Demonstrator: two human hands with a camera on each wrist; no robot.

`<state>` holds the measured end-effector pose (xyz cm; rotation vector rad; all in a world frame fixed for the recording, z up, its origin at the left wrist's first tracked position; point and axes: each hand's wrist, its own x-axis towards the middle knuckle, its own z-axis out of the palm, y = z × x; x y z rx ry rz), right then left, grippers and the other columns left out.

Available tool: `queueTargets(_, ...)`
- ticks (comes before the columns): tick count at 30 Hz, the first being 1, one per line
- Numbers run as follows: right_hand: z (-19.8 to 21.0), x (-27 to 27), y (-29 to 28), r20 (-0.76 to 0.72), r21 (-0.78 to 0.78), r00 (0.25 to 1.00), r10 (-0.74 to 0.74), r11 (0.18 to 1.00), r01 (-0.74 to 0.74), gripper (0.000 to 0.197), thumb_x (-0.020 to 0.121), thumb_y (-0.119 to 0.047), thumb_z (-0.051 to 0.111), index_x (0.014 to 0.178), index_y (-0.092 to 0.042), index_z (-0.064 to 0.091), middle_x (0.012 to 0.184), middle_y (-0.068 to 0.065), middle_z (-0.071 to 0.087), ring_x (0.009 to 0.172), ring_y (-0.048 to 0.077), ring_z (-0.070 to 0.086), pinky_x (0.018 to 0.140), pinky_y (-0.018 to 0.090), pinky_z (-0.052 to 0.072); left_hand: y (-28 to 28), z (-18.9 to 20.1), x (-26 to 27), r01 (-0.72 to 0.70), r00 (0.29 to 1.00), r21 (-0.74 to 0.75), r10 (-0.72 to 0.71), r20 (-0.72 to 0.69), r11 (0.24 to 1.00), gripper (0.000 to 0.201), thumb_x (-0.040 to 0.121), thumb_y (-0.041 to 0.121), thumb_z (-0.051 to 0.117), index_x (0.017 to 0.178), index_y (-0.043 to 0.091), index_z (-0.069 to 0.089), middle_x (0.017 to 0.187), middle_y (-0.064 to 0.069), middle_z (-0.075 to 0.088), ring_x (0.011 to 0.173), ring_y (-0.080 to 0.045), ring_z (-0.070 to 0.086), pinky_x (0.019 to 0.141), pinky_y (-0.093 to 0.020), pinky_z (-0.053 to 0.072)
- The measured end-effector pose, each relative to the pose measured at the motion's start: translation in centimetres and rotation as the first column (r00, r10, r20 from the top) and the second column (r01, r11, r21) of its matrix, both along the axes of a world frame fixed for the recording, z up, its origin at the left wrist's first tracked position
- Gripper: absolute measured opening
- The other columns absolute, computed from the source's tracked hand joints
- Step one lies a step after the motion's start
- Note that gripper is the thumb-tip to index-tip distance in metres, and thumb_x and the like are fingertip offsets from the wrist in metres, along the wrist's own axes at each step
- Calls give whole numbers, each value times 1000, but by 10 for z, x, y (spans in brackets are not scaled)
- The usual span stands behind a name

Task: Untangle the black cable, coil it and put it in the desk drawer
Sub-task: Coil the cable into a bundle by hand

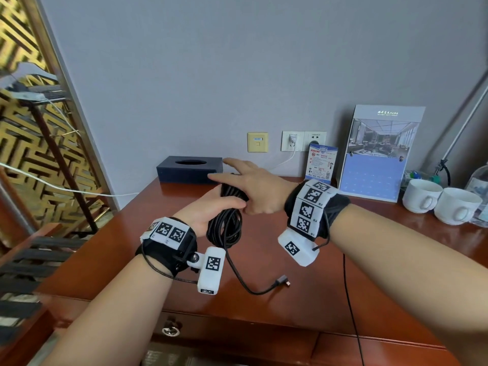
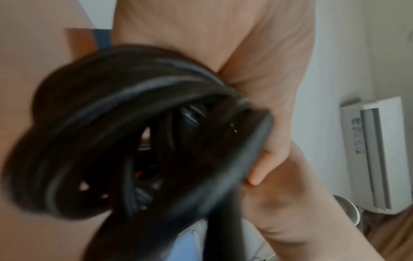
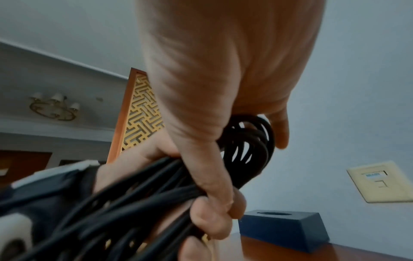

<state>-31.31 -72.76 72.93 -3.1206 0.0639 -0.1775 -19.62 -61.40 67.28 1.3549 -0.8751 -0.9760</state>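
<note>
The black cable (image 1: 224,228) is wound into a loose coil held above the red-brown desk (image 1: 264,299). My left hand (image 1: 208,210) grips the coil from below, thumb across its top. My right hand (image 1: 253,186) lies over the coil's far end, two fingers stretched out to the left. In the right wrist view its thumb (image 3: 201,167) presses the strands (image 3: 134,203) against my left hand's fingers (image 3: 208,220). A free tail drops to the desk and ends in an angled plug (image 1: 284,281). The coil (image 2: 111,123) fills the left wrist view. The drawer, with a ring handle (image 1: 170,330), is closed.
A dark tissue box (image 1: 188,169) stands at the back of the desk. At the right are a card stand (image 1: 375,154), two white cups (image 1: 422,194), and a bottle (image 1: 480,186). A white charger lead (image 1: 285,161) hangs from the wall socket.
</note>
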Motion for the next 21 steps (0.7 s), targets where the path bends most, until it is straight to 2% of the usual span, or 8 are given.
queueTargets(2, -5, 3, -2, -2, -19, 1000, 17, 1000, -17, 95, 75, -11, 76, 152, -36, 25, 160, 10, 14, 137, 34, 37, 103, 44, 44, -3, 2, -4, 7, 999, 18, -7, 44, 1000, 28, 89, 1, 61, 115, 12, 61, 84, -8, 68, 75, -19, 64, 72, -34, 51)
queueTargets(5, -10, 3, -7, 22, -41, 1000, 1, 999, 0, 72, 78, -12, 73, 143, -28, 45, 148, 8, 35, 115, 32, 58, 82, 38, 52, -5, 1, -8, -13, 999, 80, 9, 42, 997, 33, 75, 11, 72, 107, 5, 65, 85, -13, 67, 79, -24, 63, 77, -38, 51)
queueTargets(8, -13, -1, -9, 50, -14, 999, 12, 1000, -11, 56, 82, -3, 64, 134, -22, 56, 140, 10, 43, 106, 32, 61, 81, 43, 53, -7, -1, -13, -4, 1000, 108, 4, 4, 994, 36, 70, 13, 72, 102, 4, 61, 75, -12, 64, 73, -25, 63, 72, -38, 52)
queueTargets(10, -15, -3, -11, 70, -4, 997, 29, 1000, -29, 49, 82, -1, 62, 127, -20, 60, 134, 11, 46, 98, 33, 63, 79, 44, 53, -8, -3, -17, 20, 999, 100, -17, -35, 995, 37, 70, 9, 72, 104, 1, 59, 77, -13, 63, 74, -26, 64, 70, -38, 53)
queueTargets(12, -16, -3, -14, 80, -19, 996, 26, 1000, -25, 46, 82, 1, 60, 123, -19, 61, 130, 12, 46, 92, 33, 63, 77, 42, 53, -7, -3, -16, 37, 999, 86, -34, -28, 996, 39, 70, 9, 73, 106, 0, 61, 86, -16, 65, 82, -28, 64, 75, -40, 54)
queueTargets(15, -17, -5, -17, 87, -31, 996, 13, 999, -10, 46, 81, 3, 58, 123, -17, 60, 127, 13, 45, 89, 34, 62, 77, 43, 53, -6, -3, -16, 46, 998, 72, -43, -36, 996, 34, 72, 9, 73, 104, 4, 64, 92, -17, 69, 94, -33, 65, 90, -49, 50)
queueTargets(17, -18, -6, -18, 95, -39, 995, 7, 999, -4, 44, 82, 3, 57, 122, -15, 59, 125, 14, 46, 88, 33, 62, 77, 44, 53, -4, -4, -18, 39, 998, 64, -35, -59, 997, 34, 71, 10, 73, 104, 3, 64, 94, -18, 69, 96, -33, 68, 94, -52, 50)
queueTargets(21, -21, -7, -22, 130, -5, 991, -16, 1000, 17, 44, 82, 5, 54, 122, -12, 59, 124, 16, 46, 88, 35, 61, 79, 43, 51, 2, -6, -19, 84, 993, 87, -75, -94, 993, 47, 77, 19, 72, 118, 2, 56, 109, -17, 66, 101, -37, 67, 78, -44, 57)
